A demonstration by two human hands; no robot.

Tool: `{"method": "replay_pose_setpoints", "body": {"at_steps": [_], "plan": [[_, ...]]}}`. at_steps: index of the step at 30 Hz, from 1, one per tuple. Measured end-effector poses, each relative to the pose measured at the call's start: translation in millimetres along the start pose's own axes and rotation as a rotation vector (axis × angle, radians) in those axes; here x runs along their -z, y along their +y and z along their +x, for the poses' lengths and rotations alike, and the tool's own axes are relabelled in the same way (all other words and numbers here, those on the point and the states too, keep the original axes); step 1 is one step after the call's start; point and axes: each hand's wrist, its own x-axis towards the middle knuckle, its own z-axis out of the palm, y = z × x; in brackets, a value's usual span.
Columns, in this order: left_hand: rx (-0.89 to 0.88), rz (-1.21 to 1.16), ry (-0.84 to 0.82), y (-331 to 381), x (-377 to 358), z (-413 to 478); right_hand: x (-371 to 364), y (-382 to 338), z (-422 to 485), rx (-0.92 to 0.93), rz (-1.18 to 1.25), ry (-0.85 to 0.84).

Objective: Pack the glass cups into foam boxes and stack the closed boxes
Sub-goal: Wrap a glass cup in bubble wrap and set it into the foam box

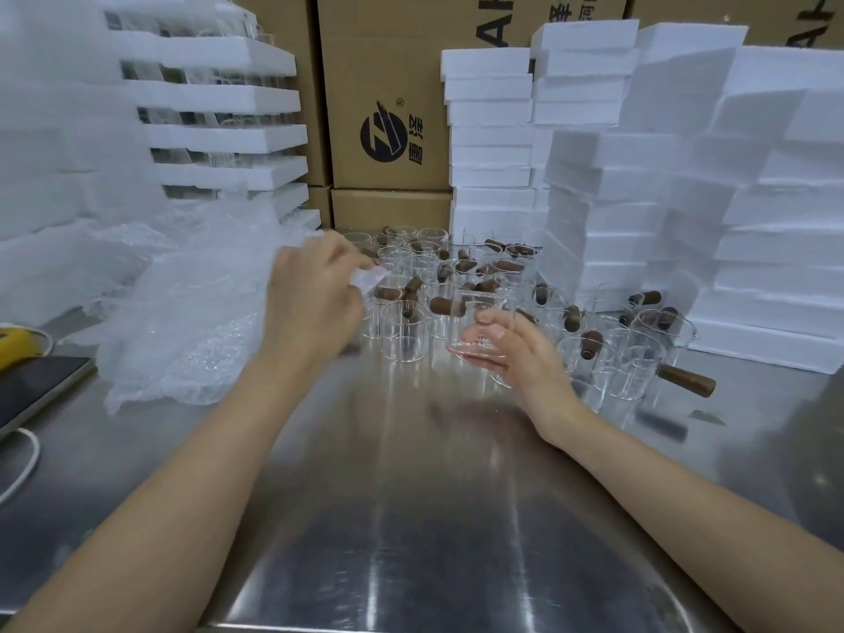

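**Right hand on a cup, left pinching a white scrap**

On my remote feed the right hand [516,354] is curled round the base of one glass cup [475,312], at the near edge of the cup cluster [411,285]. These are clear cups with brown handles, standing mid-worktop [411,495]. The left hand [315,294] is motion-blurred, its fingers bent and pinching a small white scrap [370,278], possibly bubble wrap. A loose bubble wrap heap [182,322] lies left of that hand. Closed foam boxes [616,212] are stacked at right and back right. Foam trays [228,98] holding glass are piled back left. Cardboard cartons [388,107] stand behind, and I see a dark tablet [36,386] at the left edge.
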Motion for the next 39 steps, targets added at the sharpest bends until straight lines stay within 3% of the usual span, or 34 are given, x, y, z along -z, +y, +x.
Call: {"method": "replay_pose_setpoints", "body": {"at_steps": [2, 4, 6, 9, 13, 18, 21, 25, 27, 34, 39], "plan": [[0.235, 0.233, 0.042, -15.0, 2.6, 1.5, 1.3, 3.7, 1.8, 0.006, -0.048, -0.026], [0.417, 0.347, -0.027, -29.0, 5.4, -0.6, 2.4, 5.4, 3.4, 0.012, -0.068, -0.044], [0.468, 0.37, -0.055, -38.7, 6.7, -0.7, 3.8, 5.3, 6.1, 0.008, -0.071, -0.053], [0.431, 0.263, -0.022, -41.8, 7.1, 0.4, 3.8, 4.9, 8.8, -0.008, -0.107, -0.053], [0.363, -0.046, 0.192, -31.6, 12.6, 2.2, 2.9, 5.4, 8.7, -0.016, -0.125, -0.045], [-0.051, -0.245, 0.48, 8.3, 19.1, 3.3, 3.8, 3.2, 6.1, -0.003, 0.044, -0.028], [-0.1, -0.438, 0.342, 33.2, 4.7, -4.3, -0.4, -6.5, 0.6, 0.056, 0.166, 0.011], [0.148, -0.664, -0.095, 49.4, -19.3, -23.2, -4.7, -18.5, -3.1, 0.153, 0.303, 0.169], [0.22, -0.649, -0.215, 49.8, -29.6, -28.3, -4.4, -21.1, -3.4, 0.124, 0.35, 0.212], [0.18, -0.44, -0.394, 35.2, -41.0, -31.8, -7.8, -23.0, -8.1, 0.088, 0.267, 0.219], [0.102, -0.477, -0.5, 38.3, -35.7, -29.0, -11.2, -24.7, -14.7, 0.121, 0.089, 0.224]]}}
